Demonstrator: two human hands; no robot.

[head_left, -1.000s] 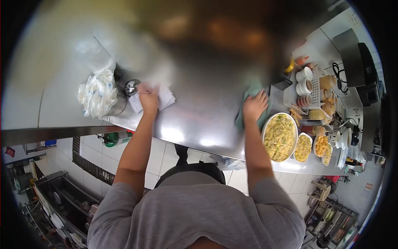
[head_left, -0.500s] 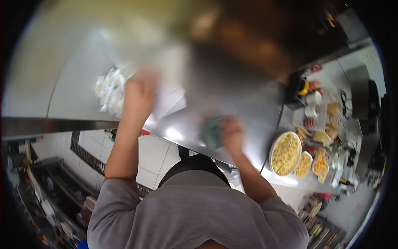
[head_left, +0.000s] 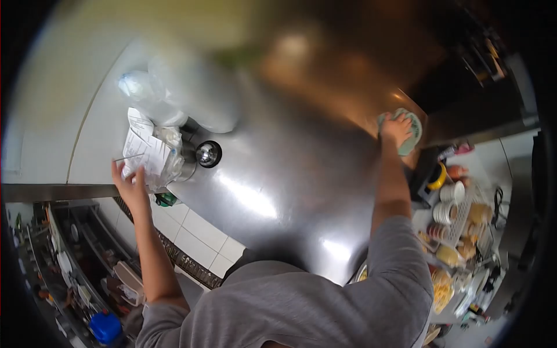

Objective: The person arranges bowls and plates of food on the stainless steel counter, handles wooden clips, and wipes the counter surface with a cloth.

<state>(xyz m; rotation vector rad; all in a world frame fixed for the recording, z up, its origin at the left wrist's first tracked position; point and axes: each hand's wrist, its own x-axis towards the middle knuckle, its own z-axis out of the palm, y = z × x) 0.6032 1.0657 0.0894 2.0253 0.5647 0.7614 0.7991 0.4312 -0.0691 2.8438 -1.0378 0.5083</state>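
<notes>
My right hand (head_left: 397, 131) holds a pale green cloth (head_left: 415, 138) against the far right part of the steel counter (head_left: 290, 174), its fingers spread over the fabric. At the left, my left hand (head_left: 132, 181) is raised with its fingers apart. Printed white papers (head_left: 146, 152) are right by its fingertips, leaning over clear plastic bags (head_left: 168, 138). A thin dark line crosses the papers near the fingers; I cannot tell what it is. Beside the bags is a metal container (head_left: 187, 162), and a shiny round metal object (head_left: 209, 154) sits next to it.
Large, blurred plastic bags (head_left: 203, 95) stand behind the papers. Stacked cups (head_left: 445, 213), a yellow tape roll (head_left: 437, 176) and food containers (head_left: 444, 290) line the right side. A dark metal structure (head_left: 458, 104) borders the counter's far right. Shelving (head_left: 75, 243) stands lower left.
My right hand has carried the cloth from the near edge to the counter's far right. My left hand has moved left and down, and the papers now lie farther left.
</notes>
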